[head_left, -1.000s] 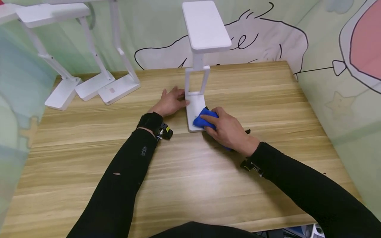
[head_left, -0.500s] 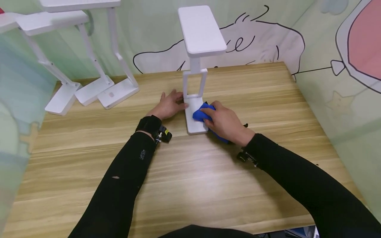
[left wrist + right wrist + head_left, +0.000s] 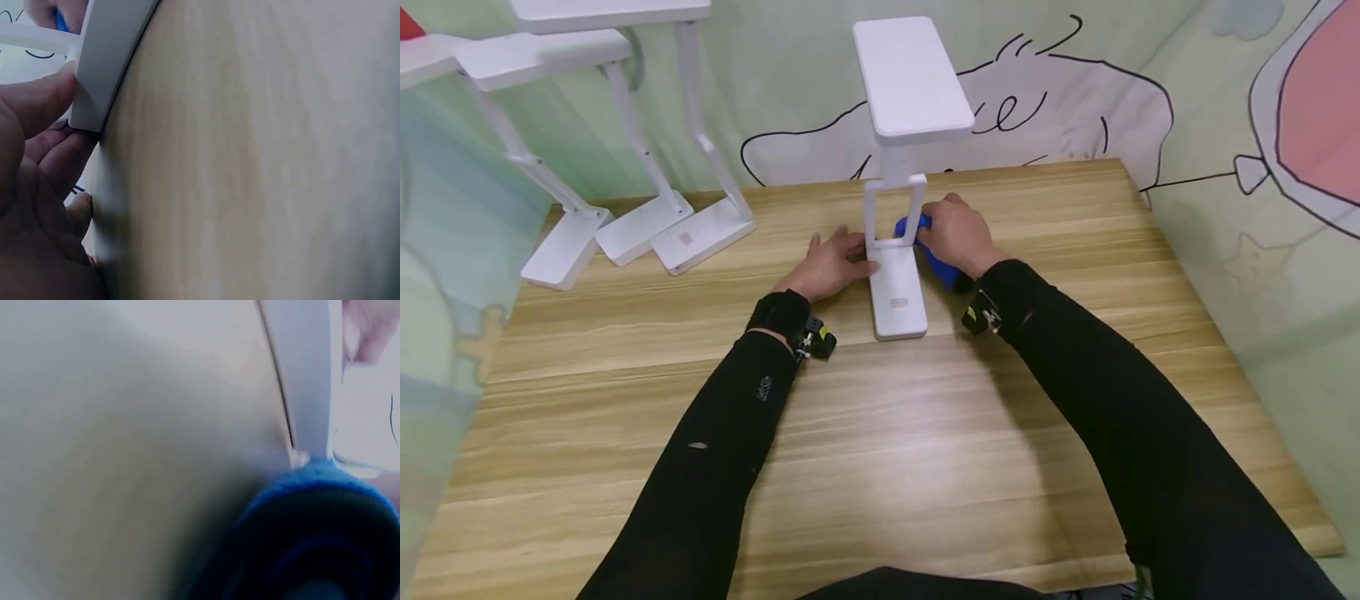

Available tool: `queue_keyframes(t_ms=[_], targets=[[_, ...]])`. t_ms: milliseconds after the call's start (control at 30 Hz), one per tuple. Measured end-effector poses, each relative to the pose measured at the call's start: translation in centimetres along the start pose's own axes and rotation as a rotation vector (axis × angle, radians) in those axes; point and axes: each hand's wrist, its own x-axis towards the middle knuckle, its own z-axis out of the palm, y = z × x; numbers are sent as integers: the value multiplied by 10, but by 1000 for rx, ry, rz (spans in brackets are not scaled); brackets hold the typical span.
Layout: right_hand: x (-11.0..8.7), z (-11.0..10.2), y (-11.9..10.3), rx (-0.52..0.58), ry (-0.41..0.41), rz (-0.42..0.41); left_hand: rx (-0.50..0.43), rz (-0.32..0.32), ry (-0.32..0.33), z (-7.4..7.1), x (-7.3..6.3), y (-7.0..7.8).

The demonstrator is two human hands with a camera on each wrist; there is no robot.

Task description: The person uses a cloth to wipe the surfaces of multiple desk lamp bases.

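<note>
A white folding desk lamp [image 3: 898, 304] stands upright at the middle of the table, its flat head raised over its base. My left hand [image 3: 827, 265] grips the back left corner of the base; in the left wrist view the thumb lies on top and fingers reach to the end of the base [image 3: 112, 69]. With my right hand [image 3: 961, 236] I hold a bunched blue cloth [image 3: 946, 273] at the back right of the base, beside the hinged frame. The right wrist view shows the cloth [image 3: 312, 478] close up against the end of the base, hiding my right fingers.
Three more white lamps stand close together at the back left, including one with its base [image 3: 703, 236] nearest the middle. A wall covering [image 3: 805, 154] with cartoon drawings rises behind the wooden table [image 3: 880, 467] and at both sides.
My right hand has moved the blue cloth from the front part of the lamp base to its back right, uncovering a small printed label. My left hand keeps its hold on the base.
</note>
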Motion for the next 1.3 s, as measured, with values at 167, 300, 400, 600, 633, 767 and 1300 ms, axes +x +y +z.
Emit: queue_keyframes(t_ms=[167,300,400,600,633,767,1300], targets=[[30,-20,8,253,-447,-42,20,5,15,0,0,0],[36,-25,9,295,-587,-14,50,-12,27,1,0,1],[25,-23,12,278,-503,-34,63,-18,30,2,1,4],[-10,-8,17,155,-273,-21,92,-19,46,1,1,7],[-15,-6,15,139,-247,-17,98,-22,48,1,1,7],[-30,2,2,108,-138,24,93,-20,59,-1,0,7],[-78,15,-13,268,-42,23,49,11,34,-3,-2,7]])
